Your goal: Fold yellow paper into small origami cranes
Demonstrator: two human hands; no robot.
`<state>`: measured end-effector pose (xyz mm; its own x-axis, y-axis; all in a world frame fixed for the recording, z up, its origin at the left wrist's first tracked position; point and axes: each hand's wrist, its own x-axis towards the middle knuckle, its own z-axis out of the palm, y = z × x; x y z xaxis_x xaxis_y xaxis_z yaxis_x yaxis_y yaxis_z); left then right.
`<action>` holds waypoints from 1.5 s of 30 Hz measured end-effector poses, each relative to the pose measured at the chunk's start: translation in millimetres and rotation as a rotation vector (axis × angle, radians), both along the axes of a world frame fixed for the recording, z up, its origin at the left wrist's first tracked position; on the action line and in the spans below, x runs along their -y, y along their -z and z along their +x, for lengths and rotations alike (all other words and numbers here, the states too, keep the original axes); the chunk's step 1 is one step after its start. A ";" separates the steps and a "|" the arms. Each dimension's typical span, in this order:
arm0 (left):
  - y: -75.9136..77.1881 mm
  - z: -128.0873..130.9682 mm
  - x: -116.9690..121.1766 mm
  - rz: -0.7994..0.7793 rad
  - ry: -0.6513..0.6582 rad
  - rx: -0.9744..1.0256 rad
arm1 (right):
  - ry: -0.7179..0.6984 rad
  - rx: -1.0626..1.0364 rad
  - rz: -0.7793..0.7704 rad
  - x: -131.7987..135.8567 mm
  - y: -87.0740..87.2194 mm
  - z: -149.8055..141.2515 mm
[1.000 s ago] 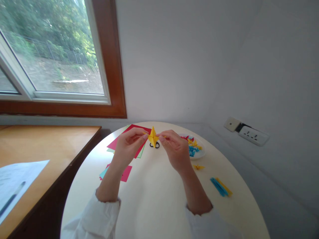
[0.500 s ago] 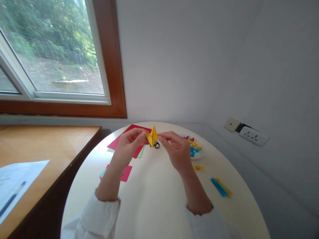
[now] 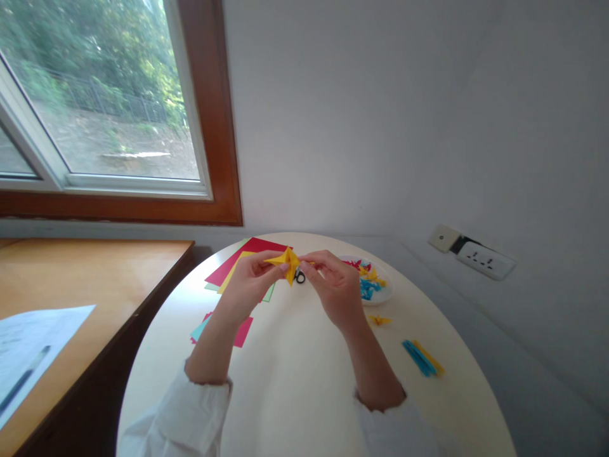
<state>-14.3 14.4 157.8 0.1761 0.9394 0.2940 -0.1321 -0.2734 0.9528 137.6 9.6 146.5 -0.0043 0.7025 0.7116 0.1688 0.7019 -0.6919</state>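
A yellow folded paper crane (image 3: 288, 259) is held up above the far part of the round table between my two hands. My left hand (image 3: 251, 276) pinches its left side between thumb and fingers. On the other side, my right hand (image 3: 333, 285) is closed on its right point, with thumb and forefinger together. Black scissor handles (image 3: 299, 277) show just below the crane; the rest of the scissors is hidden. Another small yellow crane (image 3: 379, 320) lies on the table to the right of my right wrist.
A white plate (image 3: 387, 295) with red, yellow and blue folded pieces stands behind my right hand. Blue and yellow strips (image 3: 422, 358) lie at the right. Coloured paper sheets (image 3: 228, 270) and smaller squares (image 3: 243, 332) are at the left. A wooden desk (image 3: 128, 273) adjoins the table.
The crane has turned and tilted in my hands, with one point now directed left over my left fingers. My left thumb has shifted rightward onto its body. My right hand has barely moved.
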 end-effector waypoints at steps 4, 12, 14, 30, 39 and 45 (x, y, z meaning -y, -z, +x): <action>0.9 0.0 0.1 -0.007 0.030 0.041 | -0.011 -0.076 -0.094 -0.7 1.2 -0.6; 4.0 3.9 -3.8 0.038 -0.116 0.039 | -0.087 -0.096 -0.156 -3.3 5.2 -8.0; 3.1 4.9 -3.8 0.053 -0.131 0.009 | -0.094 -0.088 -0.157 -3.5 6.1 -9.9; 9.0 8.2 -8.9 -0.127 0.048 0.180 | -0.137 -0.365 -0.340 -15.1 10.0 -10.3; 12.8 8.4 -12.6 -0.222 0.196 0.287 | -0.181 -0.487 -0.442 -22.6 17.9 -9.9; 16.4 9.1 -16.8 -0.241 0.234 0.316 | -0.213 -0.521 -0.457 -21.8 16.5 -10.5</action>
